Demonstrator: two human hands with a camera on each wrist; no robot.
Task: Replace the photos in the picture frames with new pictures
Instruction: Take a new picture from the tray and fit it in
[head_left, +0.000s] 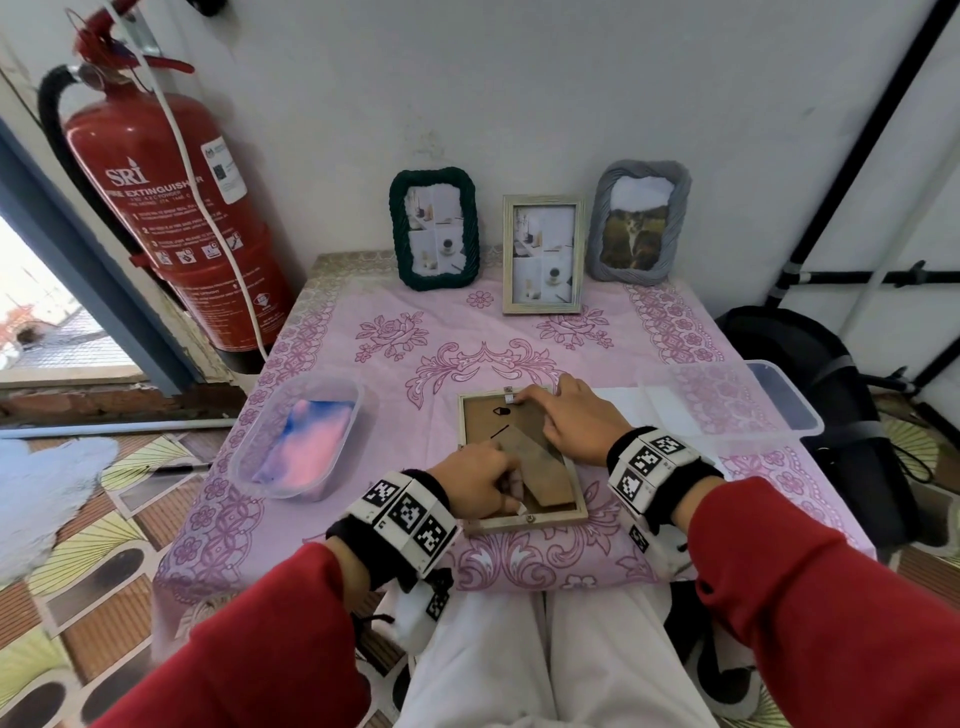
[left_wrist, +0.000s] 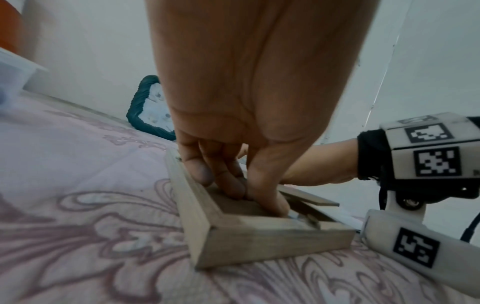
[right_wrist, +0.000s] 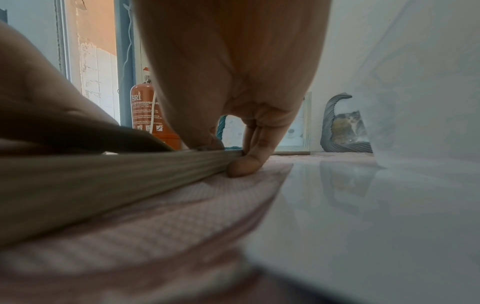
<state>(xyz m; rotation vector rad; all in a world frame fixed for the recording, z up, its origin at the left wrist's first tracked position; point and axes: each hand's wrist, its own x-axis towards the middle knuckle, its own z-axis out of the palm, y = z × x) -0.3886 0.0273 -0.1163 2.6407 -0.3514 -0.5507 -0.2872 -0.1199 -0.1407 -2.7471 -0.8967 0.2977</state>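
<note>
A light wooden picture frame lies face down on the pink tablecloth, its brown backing board and fold-out stand facing up. My left hand sits on the near end with fingers curled; in the left wrist view its thumb presses down by the small metal tab inside the frame's near rail. My right hand lies over the far right corner, its index finger stretched onto the top tab. One fingertip touches the cloth beside the frame's outer edge.
Three frames stand by the wall: dark green, silver, and grey holding a cat photo. A clear tub with a pink-blue picture sits left. A clear box and a glossy white sheet lie right. A fire extinguisher stands far left.
</note>
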